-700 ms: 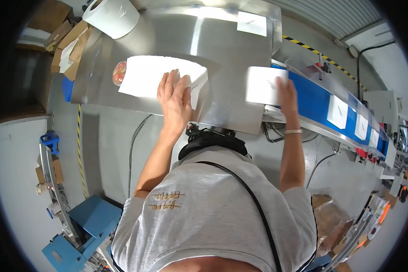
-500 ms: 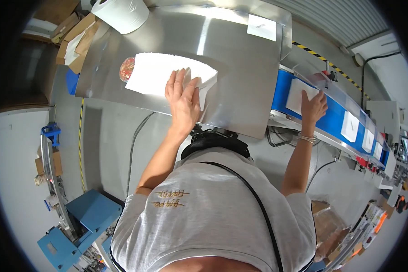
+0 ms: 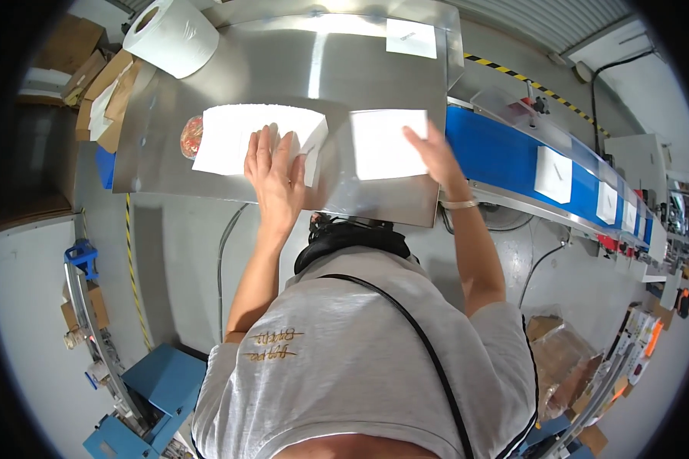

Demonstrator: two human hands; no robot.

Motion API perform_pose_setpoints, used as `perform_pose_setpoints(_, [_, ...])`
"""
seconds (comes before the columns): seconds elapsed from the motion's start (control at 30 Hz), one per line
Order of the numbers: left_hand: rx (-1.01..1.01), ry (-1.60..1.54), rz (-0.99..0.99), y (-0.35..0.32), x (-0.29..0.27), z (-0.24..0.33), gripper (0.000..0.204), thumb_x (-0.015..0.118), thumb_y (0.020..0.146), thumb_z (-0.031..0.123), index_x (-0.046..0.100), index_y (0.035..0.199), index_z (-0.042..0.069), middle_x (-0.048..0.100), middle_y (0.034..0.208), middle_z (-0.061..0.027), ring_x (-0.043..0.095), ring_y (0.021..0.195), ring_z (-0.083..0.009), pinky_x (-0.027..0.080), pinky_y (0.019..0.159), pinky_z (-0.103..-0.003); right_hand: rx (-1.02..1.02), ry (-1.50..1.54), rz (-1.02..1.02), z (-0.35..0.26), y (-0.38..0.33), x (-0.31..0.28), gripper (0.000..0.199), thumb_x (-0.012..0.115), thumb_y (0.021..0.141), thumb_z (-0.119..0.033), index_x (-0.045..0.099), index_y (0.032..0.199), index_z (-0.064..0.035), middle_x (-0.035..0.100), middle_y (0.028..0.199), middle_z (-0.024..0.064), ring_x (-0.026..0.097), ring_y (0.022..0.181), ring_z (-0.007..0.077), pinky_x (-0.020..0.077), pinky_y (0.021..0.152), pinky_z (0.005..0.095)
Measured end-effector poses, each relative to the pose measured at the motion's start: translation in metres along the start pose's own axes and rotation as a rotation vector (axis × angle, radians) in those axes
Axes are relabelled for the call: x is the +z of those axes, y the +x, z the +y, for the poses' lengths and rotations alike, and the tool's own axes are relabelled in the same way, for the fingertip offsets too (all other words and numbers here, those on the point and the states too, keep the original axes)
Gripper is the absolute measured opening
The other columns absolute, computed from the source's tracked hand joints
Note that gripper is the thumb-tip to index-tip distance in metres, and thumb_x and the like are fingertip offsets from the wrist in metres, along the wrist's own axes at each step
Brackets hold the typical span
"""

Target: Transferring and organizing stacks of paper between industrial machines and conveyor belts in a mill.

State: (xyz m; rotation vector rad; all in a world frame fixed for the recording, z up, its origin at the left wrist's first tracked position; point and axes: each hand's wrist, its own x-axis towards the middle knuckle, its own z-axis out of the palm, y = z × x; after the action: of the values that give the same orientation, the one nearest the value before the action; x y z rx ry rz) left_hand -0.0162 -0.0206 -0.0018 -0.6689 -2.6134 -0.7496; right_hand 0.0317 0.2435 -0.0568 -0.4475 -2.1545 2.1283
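My left hand (image 3: 273,172) lies flat, fingers spread, on the near edge of a stack of white sheets (image 3: 237,134) on the steel table (image 3: 337,76). My right hand (image 3: 435,157) rests on the right edge of a single white sheet (image 3: 386,143) lying on the table just right of the stack. A round reddish object (image 3: 191,137) peeks out from under the stack's left side.
A blue conveyor belt (image 3: 497,153) runs right of the table with white packets (image 3: 553,174) on it. A big white paper roll (image 3: 171,32) stands at the table's far left corner, cardboard boxes (image 3: 103,96) beside it. A small white label (image 3: 411,37) lies far right.
My right hand came back from the conveyor belt to the table and now lies on a white sheet there. My left hand stayed on the stack.
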Motion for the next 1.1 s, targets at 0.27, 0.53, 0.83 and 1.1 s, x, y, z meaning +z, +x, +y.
perform_pose_setpoints(0.27, [-0.036,-0.097,0.055,0.001,0.007,-0.003,0.033,0.063,0.075,0.000,0.064,0.107,0.006,0.046,0.131,-0.0173,0.037,0.125,-0.0377,0.027,0.103,-0.047,0.203,-0.716,0.679,0.027,-0.016,-0.145,0.049,0.068,0.077,-0.046,0.061,0.102,-0.0052,0.064,0.100,0.0185,0.060,0.093,0.0350,0.0472,0.074,0.0381])
perform_pose_setpoints(0.53, [0.004,-0.105,0.005,0.000,0.004,-0.003,0.027,0.063,0.073,0.000,0.067,0.097,0.012,0.042,0.137,-0.0154,0.025,0.134,-0.0394,0.012,0.108,-0.053,-0.336,-0.526,-0.243,-0.032,0.014,0.022,0.058,0.075,0.074,-0.022,0.051,0.125,-0.0117,0.052,0.125,0.0102,0.052,0.112,0.0261,0.0434,0.093,0.0379])
perform_pose_setpoints(0.83, [-0.032,-0.012,-0.001,0.005,-0.004,-0.016,0.042,0.065,0.078,0.009,0.056,0.119,0.005,0.036,0.138,-0.0218,0.029,0.130,-0.0408,0.023,0.105,-0.050,-0.062,0.134,-0.170,0.006,0.020,0.032,0.031,0.060,0.090,-0.021,0.053,0.114,-0.0037,0.058,0.103,0.0040,0.053,0.093,0.0099,0.0450,0.081,0.0259])
perform_pose_setpoints(1.1, [-0.036,-0.084,0.056,0.004,0.004,-0.018,0.034,0.062,0.075,0.000,0.063,0.109,0.006,0.045,0.131,-0.0175,0.036,0.125,-0.0390,0.027,0.103,-0.049,0.167,-0.910,0.706,0.032,-0.015,-0.133,0.043,0.065,0.082,-0.036,0.056,0.107,-0.0027,0.060,0.105,0.0192,0.056,0.095,0.0351,0.0444,0.081,0.0434])
